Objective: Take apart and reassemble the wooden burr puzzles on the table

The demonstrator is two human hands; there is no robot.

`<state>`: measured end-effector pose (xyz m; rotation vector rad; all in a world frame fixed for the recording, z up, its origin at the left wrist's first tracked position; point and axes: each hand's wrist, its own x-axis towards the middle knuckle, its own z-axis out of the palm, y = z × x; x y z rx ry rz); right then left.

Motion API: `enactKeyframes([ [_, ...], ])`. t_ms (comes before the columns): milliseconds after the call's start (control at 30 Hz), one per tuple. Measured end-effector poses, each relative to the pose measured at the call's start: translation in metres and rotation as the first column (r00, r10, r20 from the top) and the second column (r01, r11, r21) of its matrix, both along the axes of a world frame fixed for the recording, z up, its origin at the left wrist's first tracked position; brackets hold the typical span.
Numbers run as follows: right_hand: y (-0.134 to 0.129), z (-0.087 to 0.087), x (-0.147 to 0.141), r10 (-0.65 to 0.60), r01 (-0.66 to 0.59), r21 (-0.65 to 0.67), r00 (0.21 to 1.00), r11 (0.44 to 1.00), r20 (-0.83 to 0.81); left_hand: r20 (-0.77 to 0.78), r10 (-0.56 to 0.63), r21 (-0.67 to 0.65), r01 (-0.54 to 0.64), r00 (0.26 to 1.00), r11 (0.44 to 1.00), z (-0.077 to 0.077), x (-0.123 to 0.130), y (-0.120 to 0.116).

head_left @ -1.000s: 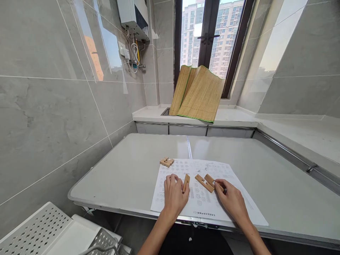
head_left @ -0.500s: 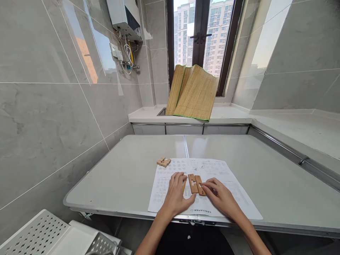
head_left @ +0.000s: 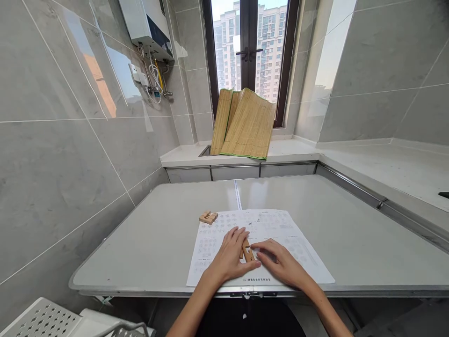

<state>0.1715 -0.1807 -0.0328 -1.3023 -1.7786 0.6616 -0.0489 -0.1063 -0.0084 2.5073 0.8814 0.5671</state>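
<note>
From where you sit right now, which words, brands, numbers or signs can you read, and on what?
None can be read.
Printed sheet: heading at the near edge too blurred; smaller print too small.
Notched wooden piece: dark mark too small to make out.
Wall-mounted water heater: no legible label.

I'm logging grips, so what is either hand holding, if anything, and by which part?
The left hand lies over wooden pieces, fingers at their far end; the right hand is at their right. Whether either grips cannot be told.
</note>
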Motion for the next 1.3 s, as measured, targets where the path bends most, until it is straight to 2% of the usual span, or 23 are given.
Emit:
enactKeyframes([
  [233, 0.002, 0.0, -0.001, -0.073, 0.072, -0.031, 0.997, 0.997, -0.02, -0.192, -0.108, 0.062, 0.122, 0.975, 0.991, 0.01, 0.011, 0.015],
  [400, 0.002, 0.001, -0.001, -0.065, 0.065, -0.014, 0.998, 0.998, -0.024, -0.236, -0.1, 0.111, 0.129, 0.967, 0.985, 0.01, -0.003, 0.023],
  [533, -0.001, 0.005, -0.002, -0.077, 0.076, -0.041, 0.997, 0.996, -0.024, -0.213, -0.006, 0.153, 0.039, 0.977, 0.988, 0.007, -0.034, 0.028],
  [733, -0.003, 0.006, -0.003, -0.086, 0.083, -0.091, 0.996, 0.992, -0.025, -0.084, 0.229, 0.193, -0.21, 0.97, 0.958, 0.002, -0.083, 0.037],
  [833, -0.002, 0.005, -0.003, -0.082, 0.08, -0.088, 0.996, 0.993, -0.024, -0.035, 0.303, 0.225, -0.288, 0.952, 0.931, -0.005, -0.093, 0.045],
  [1000, -0.001, 0.001, -0.002, -0.088, 0.086, -0.099, 0.996, 0.991, -0.012, 0.082, 0.424, 0.282, -0.429, 0.902, 0.858, -0.024, -0.097, 0.062],
  [1133, -0.001, 0.0, -0.002, -0.114, 0.109, -0.098, 0.993, 0.989, -0.038, 0.126, 0.492, 0.187, -0.508, 0.861, 0.841, -0.03, -0.101, 0.077],
  [1233, -0.002, 0.0, -0.003, -0.131, 0.126, -0.095, 0.99, 0.987, -0.05, 0.165, 0.494, 0.05, -0.507, 0.854, 0.86, -0.023, -0.111, 0.092],
  [1300, -0.002, -0.001, -0.003, -0.135, 0.13, -0.103, 0.99, 0.986, -0.039, 0.187, 0.506, 0.005, -0.516, 0.842, 0.857, -0.016, -0.12, 0.105],
])
